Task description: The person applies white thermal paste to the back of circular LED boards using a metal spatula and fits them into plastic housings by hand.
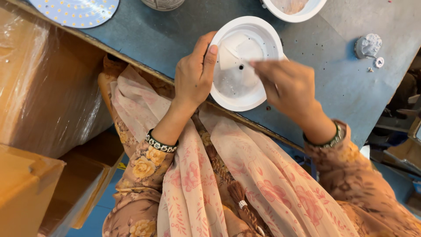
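Left hand [193,74] grasps the round white plastic lamp housing [245,63] by its 9 o'clock rim, steadying it at the blue worktop [342,87] edge. Right hand [287,83], blurred, reaches inside from 4 o'clock; its grip unclear. Second white housing [296,11] sits at 1 o'clock.

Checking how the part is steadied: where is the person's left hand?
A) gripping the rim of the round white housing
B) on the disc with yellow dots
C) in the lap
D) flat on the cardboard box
A: the left hand clasps the near-left rim of the round white housing, thumb over its edge.
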Available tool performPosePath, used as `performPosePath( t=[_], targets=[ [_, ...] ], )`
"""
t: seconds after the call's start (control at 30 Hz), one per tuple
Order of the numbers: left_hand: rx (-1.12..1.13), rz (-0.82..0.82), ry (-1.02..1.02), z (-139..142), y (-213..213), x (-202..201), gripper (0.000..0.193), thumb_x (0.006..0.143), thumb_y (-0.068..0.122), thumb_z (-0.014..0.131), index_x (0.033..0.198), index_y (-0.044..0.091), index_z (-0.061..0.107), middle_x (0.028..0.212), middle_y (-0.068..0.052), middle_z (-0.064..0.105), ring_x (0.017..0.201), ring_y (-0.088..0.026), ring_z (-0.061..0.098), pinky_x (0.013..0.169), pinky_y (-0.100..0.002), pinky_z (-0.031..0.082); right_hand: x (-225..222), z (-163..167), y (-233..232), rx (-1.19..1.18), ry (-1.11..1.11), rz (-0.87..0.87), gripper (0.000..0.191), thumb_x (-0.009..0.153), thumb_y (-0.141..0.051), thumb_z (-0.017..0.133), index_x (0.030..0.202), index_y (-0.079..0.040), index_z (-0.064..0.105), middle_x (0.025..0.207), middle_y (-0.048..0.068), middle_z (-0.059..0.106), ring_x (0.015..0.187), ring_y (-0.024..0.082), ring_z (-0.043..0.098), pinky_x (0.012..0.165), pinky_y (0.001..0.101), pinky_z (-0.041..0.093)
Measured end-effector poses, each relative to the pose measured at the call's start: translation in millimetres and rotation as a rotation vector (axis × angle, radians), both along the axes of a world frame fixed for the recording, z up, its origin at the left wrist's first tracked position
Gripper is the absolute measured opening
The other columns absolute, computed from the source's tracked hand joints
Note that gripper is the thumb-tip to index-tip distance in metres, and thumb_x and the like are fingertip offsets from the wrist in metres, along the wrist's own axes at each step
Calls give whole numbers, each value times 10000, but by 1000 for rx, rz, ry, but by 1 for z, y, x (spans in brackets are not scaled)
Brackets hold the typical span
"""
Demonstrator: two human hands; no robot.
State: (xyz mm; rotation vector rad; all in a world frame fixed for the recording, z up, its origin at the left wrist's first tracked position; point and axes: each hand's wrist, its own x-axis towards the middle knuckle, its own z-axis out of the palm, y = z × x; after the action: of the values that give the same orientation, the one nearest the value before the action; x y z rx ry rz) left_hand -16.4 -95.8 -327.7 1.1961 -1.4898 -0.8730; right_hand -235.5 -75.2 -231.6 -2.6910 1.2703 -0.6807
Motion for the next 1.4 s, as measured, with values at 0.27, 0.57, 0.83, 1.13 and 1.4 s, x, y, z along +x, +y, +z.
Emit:
performPosePath(
  t=[0.27, 0.57, 0.83, 1.13, 1.4],
  targets=[
    [-2, 29, 7, 1, -1, -3, 402, 1155, 376, 352, 1381, 147, 593, 895, -124, 756, 834, -325, 759, 715, -406, 566, 45, 1, -33, -15, 76, -101, 148, 1025, -55, 712, 1170, -49, 741, 954, 117, 727, 752, 309, 684, 671, 380, 540],
    [-51, 17, 41, -6, -1, -3, 383, 1177, 346, 341, 1400, 133, 566, 984, -141, 761, 893, -327, 765, 758, -410, 586, 59, 0, -11, 66, 80, 86, 211, 954, 38, 675, 1146, -21, 737, 1024, 96, 753, 833, 282, 725, 716, 382, 566],
    [-39, 29, 4, -7, -1, -3, 373, 1169, 327, 349, 1392, 132, 575, 984, -142, 770, 892, -331, 767, 750, -415, 581, 28, 5, -15, 20, 292, 516, 287, 861, -34, 692, 1144, -16, 739, 1205, 83, 746, 1114, 230, 730, 1021, 365, 576],
    [-13, 11, 11, -6, -1, -1, 376, 1173, 332, 353, 1393, 128, 581, 966, -127, 777, 867, -297, 784, 752, -389, 592, -22, 3, -19, 90, 414, 666, 289, 830, -119, 667, 1098, -68, 763, 1247, 71, 738, 1183, 217, 687, 1127, 433, 493],
    [-51, 4, 18, -7, -1, 2, 373, 1185, 339, 348, 1382, 124, 582, 968, -129, 773, 881, -297, 788, 759, -385, 594, -34, 21, -32, 73, 346, 559, 305, 840, -40, 700, 1126, -99, 786, 1218, 42, 743, 1127, 192, 716, 1048, 391, 563]
  ],
)
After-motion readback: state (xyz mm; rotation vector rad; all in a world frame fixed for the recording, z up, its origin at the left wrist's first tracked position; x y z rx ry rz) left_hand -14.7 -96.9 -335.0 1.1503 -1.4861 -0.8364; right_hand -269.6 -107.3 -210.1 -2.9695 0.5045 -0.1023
